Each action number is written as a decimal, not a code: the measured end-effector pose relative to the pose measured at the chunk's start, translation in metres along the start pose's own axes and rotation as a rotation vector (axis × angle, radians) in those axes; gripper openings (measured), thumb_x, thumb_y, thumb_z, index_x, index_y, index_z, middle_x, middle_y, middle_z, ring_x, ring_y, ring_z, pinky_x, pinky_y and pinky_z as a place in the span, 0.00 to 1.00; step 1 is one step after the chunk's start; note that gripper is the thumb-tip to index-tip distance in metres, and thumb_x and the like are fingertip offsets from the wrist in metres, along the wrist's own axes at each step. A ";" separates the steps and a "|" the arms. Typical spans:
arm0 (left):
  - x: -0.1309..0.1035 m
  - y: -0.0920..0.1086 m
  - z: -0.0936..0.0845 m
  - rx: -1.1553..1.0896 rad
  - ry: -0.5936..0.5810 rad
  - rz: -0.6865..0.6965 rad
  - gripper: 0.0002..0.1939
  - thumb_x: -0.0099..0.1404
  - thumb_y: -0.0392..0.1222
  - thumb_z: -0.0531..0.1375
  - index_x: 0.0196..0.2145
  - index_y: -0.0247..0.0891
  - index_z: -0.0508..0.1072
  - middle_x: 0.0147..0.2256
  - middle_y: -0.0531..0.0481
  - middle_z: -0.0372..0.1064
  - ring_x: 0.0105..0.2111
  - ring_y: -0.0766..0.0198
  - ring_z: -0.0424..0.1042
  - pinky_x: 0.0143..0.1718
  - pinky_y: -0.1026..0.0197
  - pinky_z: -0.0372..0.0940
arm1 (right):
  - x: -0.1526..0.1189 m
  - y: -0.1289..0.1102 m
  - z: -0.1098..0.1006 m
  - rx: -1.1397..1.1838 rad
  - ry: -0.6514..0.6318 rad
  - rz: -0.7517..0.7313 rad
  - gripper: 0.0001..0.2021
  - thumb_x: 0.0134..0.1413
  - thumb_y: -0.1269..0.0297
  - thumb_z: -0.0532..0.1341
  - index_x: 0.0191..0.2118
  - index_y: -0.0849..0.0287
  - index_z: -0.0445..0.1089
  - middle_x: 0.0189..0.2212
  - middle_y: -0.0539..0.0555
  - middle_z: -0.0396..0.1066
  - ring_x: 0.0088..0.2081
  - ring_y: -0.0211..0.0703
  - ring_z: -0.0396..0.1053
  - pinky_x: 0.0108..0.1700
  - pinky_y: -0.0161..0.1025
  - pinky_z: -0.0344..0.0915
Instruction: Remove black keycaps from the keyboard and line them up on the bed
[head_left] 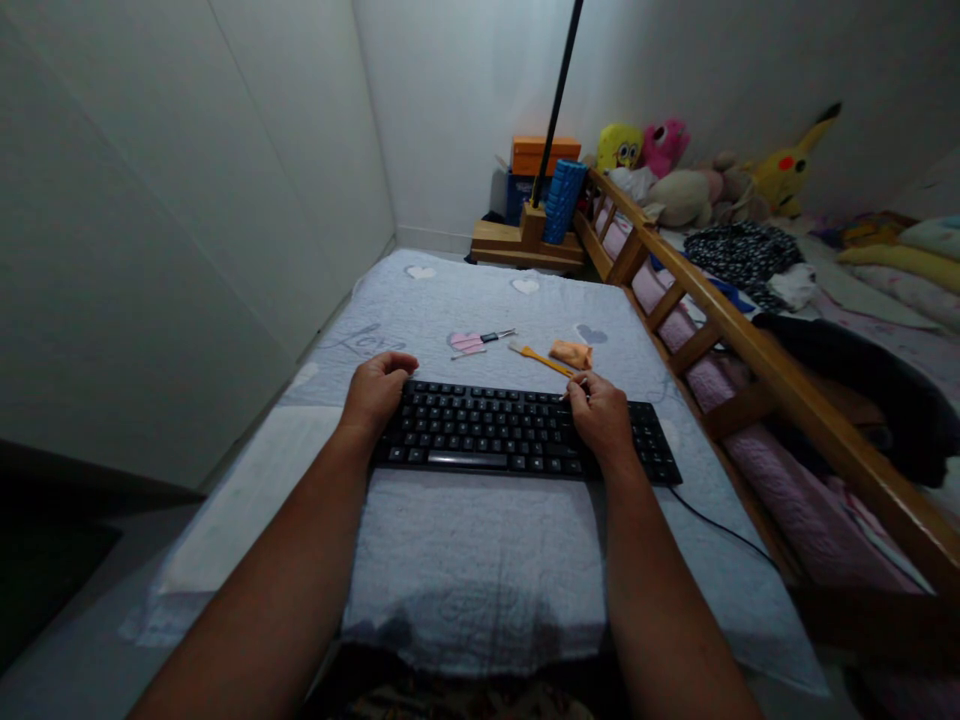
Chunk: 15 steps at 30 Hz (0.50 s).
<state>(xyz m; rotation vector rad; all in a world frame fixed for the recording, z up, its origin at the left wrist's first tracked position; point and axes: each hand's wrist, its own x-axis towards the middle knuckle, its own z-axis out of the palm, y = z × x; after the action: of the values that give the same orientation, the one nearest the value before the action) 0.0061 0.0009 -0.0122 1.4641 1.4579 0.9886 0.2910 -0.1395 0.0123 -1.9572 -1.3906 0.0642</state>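
A black keyboard (pixel 480 428) lies flat on the light blue cloth in front of me. My left hand (pixel 377 392) grips its upper left end, fingers curled over the edge. Above the right part of the keys, my right hand (pixel 602 412) is closed in a pinch on a thin, pale stick that looks like a cotton swab (pixel 565 396), its tip near the top row. Beyond the keyboard lie a yellow-handled brush (pixel 546 361), a folded orange cloth (pixel 571 353), tweezers (pixel 498 336) with a dark grip, and another thin swab-like stick (pixel 469 354).
A light blue cloth (pixel 480 560) with heart prints covers the table. The keyboard's cable (pixel 724 525) runs right toward a wooden bed rail (pixel 720 330). Plush toys (pixel 679 195) and clothes lie on the bed. A blue foam roller (pixel 562 203) and boxes stand behind; a white panel rises at left.
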 end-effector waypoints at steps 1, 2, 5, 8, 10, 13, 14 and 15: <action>0.000 0.001 0.000 0.003 0.001 -0.002 0.16 0.46 0.35 0.55 0.33 0.38 0.77 0.37 0.48 0.77 0.39 0.57 0.74 0.48 0.56 0.66 | 0.000 0.000 0.000 0.000 0.000 0.001 0.10 0.55 0.63 0.53 0.27 0.57 0.69 0.26 0.56 0.74 0.32 0.47 0.70 0.37 0.40 0.60; -0.001 0.002 0.000 0.004 0.001 -0.002 0.16 0.46 0.35 0.55 0.33 0.38 0.77 0.37 0.48 0.77 0.39 0.57 0.74 0.48 0.57 0.66 | 0.000 0.000 0.000 0.000 0.002 0.002 0.10 0.55 0.63 0.53 0.28 0.57 0.69 0.26 0.56 0.74 0.32 0.47 0.70 0.37 0.40 0.60; -0.002 0.003 0.000 0.005 0.003 -0.003 0.16 0.46 0.35 0.55 0.33 0.38 0.77 0.36 0.48 0.77 0.39 0.57 0.74 0.47 0.57 0.66 | 0.000 0.001 0.001 0.001 0.003 -0.003 0.10 0.55 0.63 0.53 0.28 0.57 0.69 0.27 0.56 0.74 0.32 0.47 0.70 0.38 0.40 0.61; -0.003 0.004 0.000 0.007 0.005 0.001 0.16 0.46 0.35 0.55 0.33 0.38 0.77 0.36 0.48 0.77 0.39 0.57 0.74 0.47 0.57 0.66 | 0.000 0.001 0.000 -0.007 0.003 -0.003 0.10 0.55 0.63 0.53 0.28 0.57 0.69 0.27 0.56 0.74 0.32 0.47 0.70 0.38 0.40 0.61; -0.003 0.004 0.000 0.008 0.005 0.004 0.16 0.46 0.34 0.55 0.33 0.38 0.77 0.37 0.48 0.77 0.40 0.57 0.74 0.48 0.57 0.66 | 0.000 0.000 0.000 -0.010 -0.001 0.000 0.11 0.55 0.63 0.53 0.28 0.57 0.69 0.27 0.56 0.74 0.32 0.47 0.70 0.38 0.40 0.60; -0.003 0.005 -0.001 0.004 0.006 0.009 0.16 0.46 0.34 0.55 0.33 0.37 0.77 0.37 0.48 0.77 0.40 0.57 0.74 0.48 0.57 0.65 | 0.000 0.000 -0.001 -0.006 -0.006 0.001 0.11 0.55 0.63 0.53 0.28 0.57 0.69 0.27 0.56 0.74 0.32 0.47 0.70 0.38 0.40 0.60; -0.003 0.005 -0.001 0.003 0.006 0.009 0.16 0.46 0.35 0.55 0.33 0.37 0.77 0.37 0.48 0.77 0.40 0.57 0.74 0.48 0.57 0.65 | 0.000 0.000 -0.001 -0.004 -0.004 0.000 0.11 0.55 0.63 0.53 0.28 0.57 0.69 0.27 0.56 0.74 0.32 0.47 0.70 0.38 0.40 0.60; -0.003 0.005 -0.001 0.000 0.007 0.006 0.15 0.46 0.35 0.55 0.33 0.37 0.77 0.36 0.48 0.77 0.40 0.57 0.74 0.48 0.57 0.65 | 0.000 0.000 -0.001 -0.001 0.000 -0.001 0.11 0.55 0.63 0.53 0.28 0.57 0.69 0.27 0.56 0.74 0.32 0.47 0.70 0.38 0.40 0.60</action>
<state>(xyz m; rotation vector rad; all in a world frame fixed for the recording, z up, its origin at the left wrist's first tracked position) 0.0072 -0.0023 -0.0076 1.4671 1.4593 0.9985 0.2914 -0.1396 0.0128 -1.9576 -1.3919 0.0635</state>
